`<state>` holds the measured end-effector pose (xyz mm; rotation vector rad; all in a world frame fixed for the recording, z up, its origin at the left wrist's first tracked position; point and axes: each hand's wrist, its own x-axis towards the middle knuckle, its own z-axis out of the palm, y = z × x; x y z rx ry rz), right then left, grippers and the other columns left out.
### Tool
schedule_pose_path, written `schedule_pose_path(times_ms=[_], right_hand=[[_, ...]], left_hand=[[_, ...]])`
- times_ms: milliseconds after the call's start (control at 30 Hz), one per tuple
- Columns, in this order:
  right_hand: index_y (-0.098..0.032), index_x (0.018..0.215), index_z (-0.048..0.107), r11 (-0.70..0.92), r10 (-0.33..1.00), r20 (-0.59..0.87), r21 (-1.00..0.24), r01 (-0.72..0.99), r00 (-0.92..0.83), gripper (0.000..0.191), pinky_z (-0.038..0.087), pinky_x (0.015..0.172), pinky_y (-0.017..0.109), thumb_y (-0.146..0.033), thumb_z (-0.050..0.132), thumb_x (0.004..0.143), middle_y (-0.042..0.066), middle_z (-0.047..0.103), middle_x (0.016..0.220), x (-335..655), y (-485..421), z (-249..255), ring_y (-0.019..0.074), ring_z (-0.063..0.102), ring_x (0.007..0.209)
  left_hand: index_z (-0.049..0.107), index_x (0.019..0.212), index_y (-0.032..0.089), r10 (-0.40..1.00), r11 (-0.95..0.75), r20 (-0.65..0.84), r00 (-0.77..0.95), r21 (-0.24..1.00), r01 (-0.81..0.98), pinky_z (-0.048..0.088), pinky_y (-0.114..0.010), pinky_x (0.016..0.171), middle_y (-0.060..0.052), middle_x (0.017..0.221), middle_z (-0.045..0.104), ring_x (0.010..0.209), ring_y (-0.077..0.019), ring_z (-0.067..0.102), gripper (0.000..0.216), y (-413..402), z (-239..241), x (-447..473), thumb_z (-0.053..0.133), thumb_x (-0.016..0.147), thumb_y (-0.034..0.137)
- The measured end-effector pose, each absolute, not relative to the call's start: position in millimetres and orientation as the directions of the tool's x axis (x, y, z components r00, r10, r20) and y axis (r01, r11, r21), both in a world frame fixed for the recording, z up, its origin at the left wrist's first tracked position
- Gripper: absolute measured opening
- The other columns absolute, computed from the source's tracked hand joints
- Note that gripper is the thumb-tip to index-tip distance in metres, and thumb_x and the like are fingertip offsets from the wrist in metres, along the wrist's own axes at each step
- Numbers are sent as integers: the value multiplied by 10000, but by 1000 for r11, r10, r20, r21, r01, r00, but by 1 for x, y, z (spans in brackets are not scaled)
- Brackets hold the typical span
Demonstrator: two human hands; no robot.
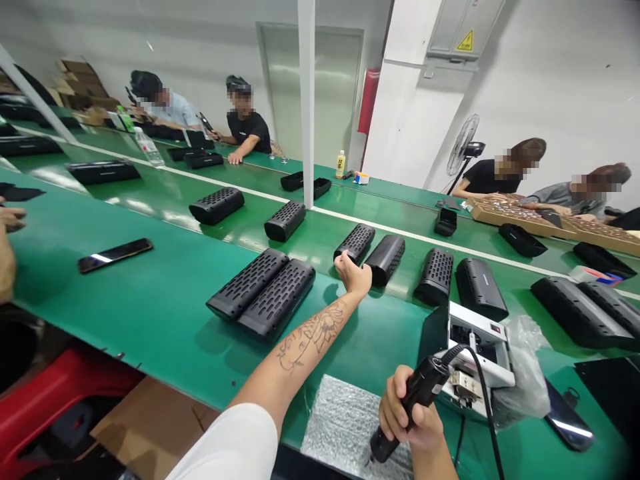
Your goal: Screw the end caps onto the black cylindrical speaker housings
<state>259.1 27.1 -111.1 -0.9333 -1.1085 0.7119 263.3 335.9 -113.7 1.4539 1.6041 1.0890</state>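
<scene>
My left hand [354, 272] reaches out across the green conveyor belt [150, 300] and closes on the near end of a black perforated speaker shell [356, 241]. A second shell [386, 259] lies right beside it. My right hand [406, 419] stays near my body, wrapped around a black electric screwdriver [415, 403] with its cable running up and down to the right. The screwdriver's tip points down over a silver foam pad [345, 427]. Two longer black grille shells [263, 292] lie side by side to the left of my arm.
More black shells [460, 280] sit along the belt. A white screw feeder [481, 353] with a plastic bag stands right of my hand, phones [115, 254] lie on the belt. Other people sit at the far side, one person's hand [10, 220] at left. White post [307, 100] mid-belt.
</scene>
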Motion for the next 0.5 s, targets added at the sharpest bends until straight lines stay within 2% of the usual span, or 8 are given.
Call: schedule_pose_path(times_ms=[100,167,233,367,433,500], right_hand=[[-372,929,589,372,925,346,-909,-187,160,416,348,244,363,-773,490,975,-73,368,472,260,24,-110,186,258,183],[-388,955,611,331,943,307,-913,-237,132,369,391,271,370,-752,549,963,-70,392,503,263,18,-105,181,297,216],[-395,969,641,300,952,272,-919,-255,140,322,435,314,373,-715,614,963,-61,429,535,269,8,-97,175,344,256],[-401,967,677,302,942,250,-922,-243,223,252,462,384,369,-651,706,964,-53,447,554,282,-18,-71,157,377,303],[-401,951,672,327,928,264,-916,-232,264,254,437,378,366,-649,721,955,-56,416,533,287,-28,-59,156,352,296],[-397,933,663,352,912,280,-910,-221,298,270,395,354,362,-659,723,942,-58,382,510,289,-36,-52,156,315,279]], left_hand=[[309,1825,236,987,-36,110,-116,861,507,274,-612,1496,-252,1898,316,1810,-428,332,1095,349,-116,249,875,888,215],[237,1847,245,991,-68,121,-57,827,558,266,-622,1494,-257,1924,261,1832,-433,282,1192,363,-116,246,884,846,208],[229,1849,255,993,-102,120,11,794,599,287,-611,1486,-254,1933,232,1837,-432,265,1212,378,-116,242,881,828,204],[373,1810,256,983,-185,139,122,722,666,354,-626,1451,-244,1882,296,1778,-461,353,1146,399,-117,229,914,800,249],[458,1783,258,968,-250,180,172,680,689,290,-697,1465,-242,1882,304,1784,-494,324,1091,399,-115,223,929,799,279],[579,1720,277,935,-355,247,255,628,693,143,-743,1496,-210,1925,277,1830,-511,213,986,393,-114,222,945,805,311]])
